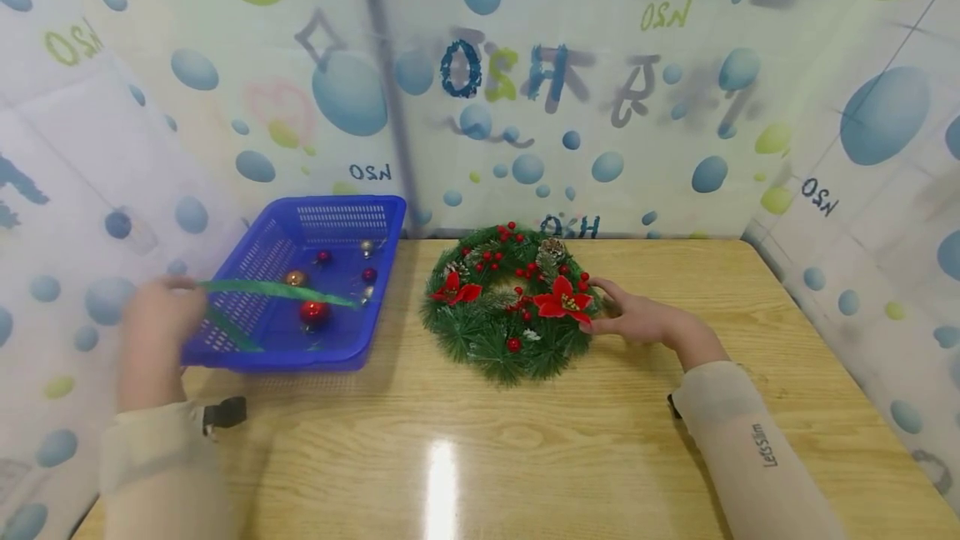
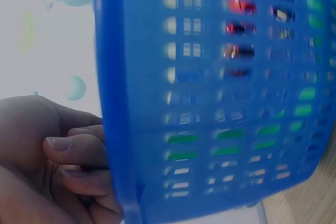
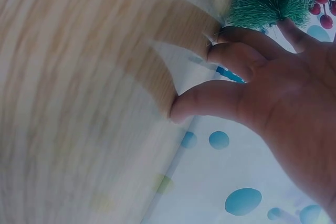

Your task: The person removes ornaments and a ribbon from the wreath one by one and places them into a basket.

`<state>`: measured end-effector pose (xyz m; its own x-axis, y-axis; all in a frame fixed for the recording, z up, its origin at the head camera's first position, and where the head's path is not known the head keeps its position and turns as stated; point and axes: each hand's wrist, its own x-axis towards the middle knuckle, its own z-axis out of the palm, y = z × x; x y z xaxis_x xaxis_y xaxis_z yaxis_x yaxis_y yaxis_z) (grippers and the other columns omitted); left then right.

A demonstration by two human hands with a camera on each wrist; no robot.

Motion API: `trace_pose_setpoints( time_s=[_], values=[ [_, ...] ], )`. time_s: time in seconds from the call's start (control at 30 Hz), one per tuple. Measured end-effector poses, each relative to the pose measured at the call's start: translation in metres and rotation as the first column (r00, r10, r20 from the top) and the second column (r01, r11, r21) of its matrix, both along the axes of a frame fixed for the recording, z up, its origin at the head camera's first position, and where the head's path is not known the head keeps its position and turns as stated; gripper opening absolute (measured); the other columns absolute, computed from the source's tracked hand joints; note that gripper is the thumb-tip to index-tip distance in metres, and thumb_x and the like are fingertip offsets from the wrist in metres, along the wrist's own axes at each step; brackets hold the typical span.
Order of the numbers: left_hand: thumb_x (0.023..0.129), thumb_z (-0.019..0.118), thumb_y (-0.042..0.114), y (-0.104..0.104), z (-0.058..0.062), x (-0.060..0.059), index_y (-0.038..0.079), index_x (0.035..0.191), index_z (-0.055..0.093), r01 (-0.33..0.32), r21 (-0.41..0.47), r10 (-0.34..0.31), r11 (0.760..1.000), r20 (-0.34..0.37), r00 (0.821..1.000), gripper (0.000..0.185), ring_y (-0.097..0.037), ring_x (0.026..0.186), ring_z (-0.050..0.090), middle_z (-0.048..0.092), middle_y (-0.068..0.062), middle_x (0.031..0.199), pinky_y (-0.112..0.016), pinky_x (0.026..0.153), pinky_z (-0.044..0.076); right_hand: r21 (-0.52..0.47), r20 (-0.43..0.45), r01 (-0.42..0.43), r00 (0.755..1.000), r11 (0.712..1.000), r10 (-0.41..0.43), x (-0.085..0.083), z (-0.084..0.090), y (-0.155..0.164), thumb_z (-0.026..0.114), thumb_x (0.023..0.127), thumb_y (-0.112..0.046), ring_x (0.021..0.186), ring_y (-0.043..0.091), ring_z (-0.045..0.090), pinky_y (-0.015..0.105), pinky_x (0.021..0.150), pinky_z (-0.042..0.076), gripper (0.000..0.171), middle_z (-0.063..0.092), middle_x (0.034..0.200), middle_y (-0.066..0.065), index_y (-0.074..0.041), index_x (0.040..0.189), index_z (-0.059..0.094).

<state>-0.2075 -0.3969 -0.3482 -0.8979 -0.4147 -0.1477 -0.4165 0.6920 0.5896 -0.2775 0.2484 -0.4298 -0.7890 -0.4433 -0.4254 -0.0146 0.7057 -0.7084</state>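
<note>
A green ribbon (image 1: 262, 287) stretches from my left hand (image 1: 163, 313) over a blue plastic basket (image 1: 352, 354). The left hand, blurred in the head view, pinches the ribbon's end above the basket's left rim. In the left wrist view, its fingers (image 2: 79, 150) are curled beside the rim, and the ribbon shows green through the slots. A green wreath (image 1: 480, 340) with red flowers, berries and a pinecone lies flat on the table. My right hand (image 1: 637, 317) touches its right edge with spread fingers; in the right wrist view several fingertips (image 3: 181, 109) reach the tabletop.
Inside the basket lie a large red ball (image 1: 314, 312), a gold ball (image 1: 296, 277) and several smaller ornaments. The wooden table (image 1: 540, 457) extends in front of both. A bubble-patterned curtain (image 1: 480, 148) hangs along the back and sides.
</note>
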Motion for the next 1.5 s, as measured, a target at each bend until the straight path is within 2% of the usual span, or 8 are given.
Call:
trace_pose_setpoints(
  time_s=[0.13, 0.37, 0.53, 0.6, 0.77, 1.0, 1.27, 1.5],
  values=[
    [0.107, 0.037, 0.029, 0.005, -0.004, -0.004, -0.011, 0.156, 0.039, 0.059, -0.032, -0.060, 0.998, -0.037, 0.997, 0.063, -0.061, 0.130, 0.048, 0.040, -0.045, 0.152, -0.072, 0.096, 0.046, -0.005, 0.005, -0.001, 1.000, 1.000, 0.001, 0.000, -0.001, 0.001, 0.066, 0.101, -0.060, 0.162, 0.056, 0.010, 0.075, 0.122, 0.029, 0.108, 0.000, 0.177, 0.030, -0.027, 0.172, -0.008],
    [0.110, 0.046, 0.036, 0.020, -0.004, -0.006, -0.008, 0.145, 0.053, 0.131, -0.085, -0.141, 0.988, -0.118, 0.983, 0.057, -0.041, 0.098, 0.061, 0.057, -0.037, 0.127, -0.038, 0.068, 0.049, -0.014, 0.013, 0.002, 1.000, 1.000, -0.002, 0.001, -0.002, 0.001, 0.066, 0.102, -0.058, 0.162, 0.055, 0.010, 0.074, 0.123, 0.028, 0.106, 0.000, 0.177, 0.029, -0.027, 0.172, -0.006],
    [0.111, 0.051, 0.040, 0.040, 0.003, -0.012, -0.006, 0.144, 0.055, 0.244, -0.121, -0.258, 0.962, -0.113, 0.959, 0.057, -0.056, 0.121, 0.055, 0.053, -0.042, 0.142, -0.063, 0.090, 0.049, -0.011, 0.011, 0.003, 1.000, 1.000, -0.003, 0.001, -0.001, 0.002, 0.066, 0.101, -0.060, 0.162, 0.055, 0.010, 0.075, 0.123, 0.028, 0.107, -0.001, 0.177, 0.029, -0.027, 0.172, -0.007],
    [0.110, 0.056, 0.039, 0.057, 0.005, -0.016, -0.006, 0.142, 0.058, 0.336, -0.127, -0.349, 0.933, -0.105, 0.931, 0.055, -0.055, 0.125, 0.057, 0.057, -0.039, 0.141, -0.068, 0.097, 0.047, -0.012, 0.012, 0.005, 1.000, 1.000, -0.005, 0.001, -0.001, 0.002, 0.066, 0.101, -0.060, 0.162, 0.055, 0.010, 0.075, 0.122, 0.029, 0.107, -0.001, 0.177, 0.029, -0.027, 0.172, -0.007],
    [0.106, 0.066, 0.029, 0.107, 0.004, -0.027, 0.001, 0.137, 0.066, 0.552, -0.085, -0.557, 0.829, -0.052, 0.829, 0.042, -0.033, 0.100, 0.069, 0.073, -0.024, 0.120, -0.044, 0.084, 0.056, -0.017, 0.012, 0.012, 1.000, 1.000, -0.012, 0.002, -0.002, 0.003, 0.066, 0.101, -0.059, 0.162, 0.056, 0.011, 0.074, 0.120, 0.033, 0.105, 0.000, 0.177, 0.030, -0.028, 0.172, -0.005],
    [0.102, 0.065, 0.018, 0.144, -0.008, -0.034, -0.001, 0.129, 0.072, 0.695, -0.072, -0.695, 0.715, 0.040, 0.718, 0.034, -0.019, 0.088, 0.065, 0.076, -0.018, 0.119, -0.034, 0.079, 0.054, -0.025, 0.027, 0.015, 1.000, 1.000, -0.014, 0.003, -0.002, 0.001, 0.067, 0.101, -0.058, 0.162, 0.055, 0.009, 0.073, 0.120, 0.035, 0.106, -0.001, 0.177, 0.028, -0.028, 0.172, -0.006],
    [0.101, 0.068, 0.020, 0.147, -0.007, -0.036, -0.002, 0.110, 0.077, 0.673, -0.085, -0.674, 0.735, 0.020, 0.739, 0.025, -0.020, 0.083, 0.064, 0.076, -0.013, 0.099, -0.034, 0.074, 0.054, 0.000, 0.002, 0.006, 1.000, 1.000, -0.006, 0.002, 0.003, -0.001, 0.067, 0.099, -0.062, 0.162, 0.055, 0.011, 0.074, 0.122, 0.028, 0.108, 0.001, 0.177, 0.029, -0.029, 0.172, -0.006],
    [0.107, 0.059, 0.019, 0.149, -0.011, -0.035, 0.000, 0.104, 0.070, 0.699, -0.067, -0.699, 0.712, 0.028, 0.714, 0.022, -0.018, 0.079, 0.060, 0.068, -0.009, 0.090, -0.034, 0.072, 0.052, -0.015, 0.001, 0.003, 1.000, 1.000, -0.003, 0.002, 0.002, 0.000, 0.067, 0.100, -0.060, 0.162, 0.056, 0.011, 0.075, 0.122, 0.029, 0.105, 0.001, 0.177, 0.029, -0.028, 0.172, -0.003]
  ],
)
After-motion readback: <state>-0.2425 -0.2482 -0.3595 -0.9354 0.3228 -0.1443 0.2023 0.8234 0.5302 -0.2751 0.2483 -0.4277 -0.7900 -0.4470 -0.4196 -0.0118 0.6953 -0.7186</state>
